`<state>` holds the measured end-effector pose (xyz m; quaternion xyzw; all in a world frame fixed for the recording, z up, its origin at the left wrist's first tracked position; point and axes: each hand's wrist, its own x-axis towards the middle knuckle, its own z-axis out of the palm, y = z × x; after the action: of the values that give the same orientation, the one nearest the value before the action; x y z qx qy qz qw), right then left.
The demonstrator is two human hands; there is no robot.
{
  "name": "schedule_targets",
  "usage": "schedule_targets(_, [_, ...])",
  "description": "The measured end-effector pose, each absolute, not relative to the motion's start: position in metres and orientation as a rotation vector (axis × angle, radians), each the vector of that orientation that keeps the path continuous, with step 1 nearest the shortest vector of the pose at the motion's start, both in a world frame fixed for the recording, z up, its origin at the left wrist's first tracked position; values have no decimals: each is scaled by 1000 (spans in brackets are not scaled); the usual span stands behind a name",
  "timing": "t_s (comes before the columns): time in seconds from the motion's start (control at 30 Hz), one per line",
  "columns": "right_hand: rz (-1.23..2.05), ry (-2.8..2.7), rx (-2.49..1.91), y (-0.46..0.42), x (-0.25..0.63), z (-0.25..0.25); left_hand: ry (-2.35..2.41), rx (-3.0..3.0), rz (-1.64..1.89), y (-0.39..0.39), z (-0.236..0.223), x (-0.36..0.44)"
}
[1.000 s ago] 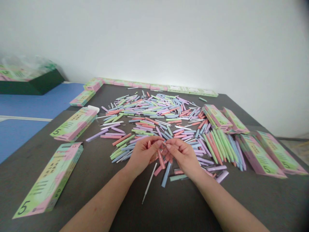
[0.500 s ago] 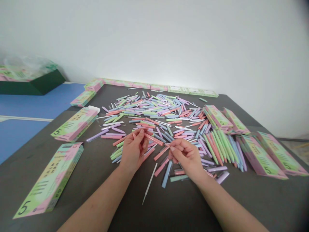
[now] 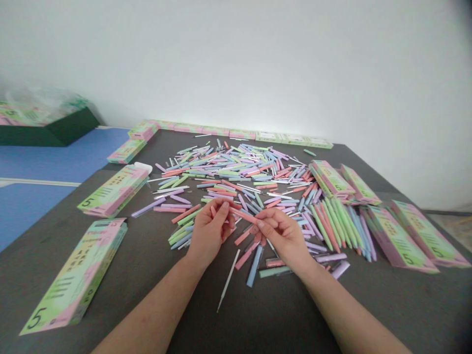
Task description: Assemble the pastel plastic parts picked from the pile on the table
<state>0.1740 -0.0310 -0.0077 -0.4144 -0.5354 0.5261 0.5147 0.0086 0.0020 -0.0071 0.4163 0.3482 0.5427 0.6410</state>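
My left hand (image 3: pixel 211 230) and my right hand (image 3: pixel 282 237) are raised a little above the dark table, close together. A slim pink plastic pen (image 3: pixel 243 215) runs between them, with its near end in my left fingers and its other end pinched by my right fingertips. Below my hands lies a loose heap of pastel pens and pen parts (image 3: pixel 236 172) in pink, green, blue and lilac. A thin white stick (image 3: pixel 228 280) lies near my wrists. Whatever my fingers cover on the pen is hidden.
Printed pastel boxes marked 5 (image 3: pixel 75 275) stand along the table's left and right sides, with more along the back edge. Green and blue pens lie in a parallel fan (image 3: pixel 341 231) at right. A dark green bin (image 3: pixel 70 127) sits on the blue floor beyond the left edge.
My hands have come closer together, and my right hand now pinches the far end of the pink pen that my left hand held. The heap and boxes stay put.
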Motion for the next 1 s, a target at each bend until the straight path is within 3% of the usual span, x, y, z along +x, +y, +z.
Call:
schedule_targets(0.53, [1586,-942,-807,-22,177,-12,934,1043,1095,-1,-11,13])
schedule_targets(1.0, [1560,-862,-760,-20,179,-9,858,1186,829,-3,-10,11])
